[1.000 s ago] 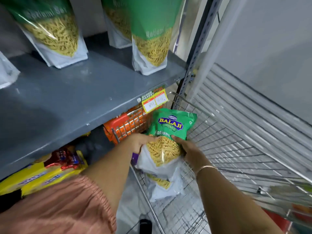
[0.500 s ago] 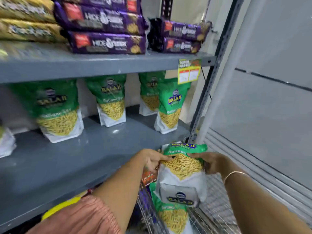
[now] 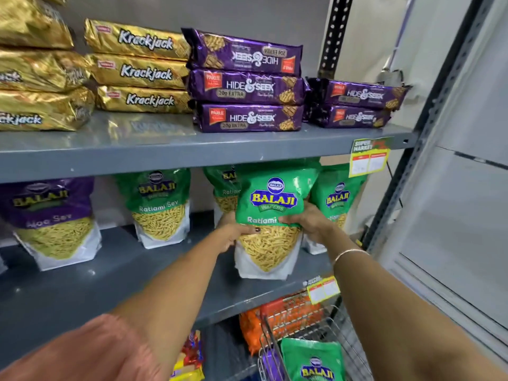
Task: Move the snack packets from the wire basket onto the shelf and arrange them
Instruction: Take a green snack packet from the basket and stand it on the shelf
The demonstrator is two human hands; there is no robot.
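Observation:
A green Balaji Ratlami Sev packet (image 3: 270,215) stands upright on the grey middle shelf (image 3: 115,287), near its front right. My left hand (image 3: 236,233) grips its left side and my right hand (image 3: 308,222) grips its right side. Behind it stand more green packets: one (image 3: 160,207) to the left, one (image 3: 224,188) partly hidden, and one (image 3: 336,196) at the right. The wire basket (image 3: 327,328) sits at the bottom right, with another green packet (image 3: 313,361) inside it.
A purple Aloo Sev packet (image 3: 53,221) stands at the shelf's left. The upper shelf (image 3: 192,149) carries gold Krackjack stacks (image 3: 140,70) and purple Hide & Seek stacks (image 3: 247,83). An upright post (image 3: 428,127) and a grey wall close the right side. Orange packs (image 3: 275,317) lie below.
Both hands lifted the green packet up out of the basket, turned it upright and brought it onto the middle shelf. The view rose from the basket to the shelves.

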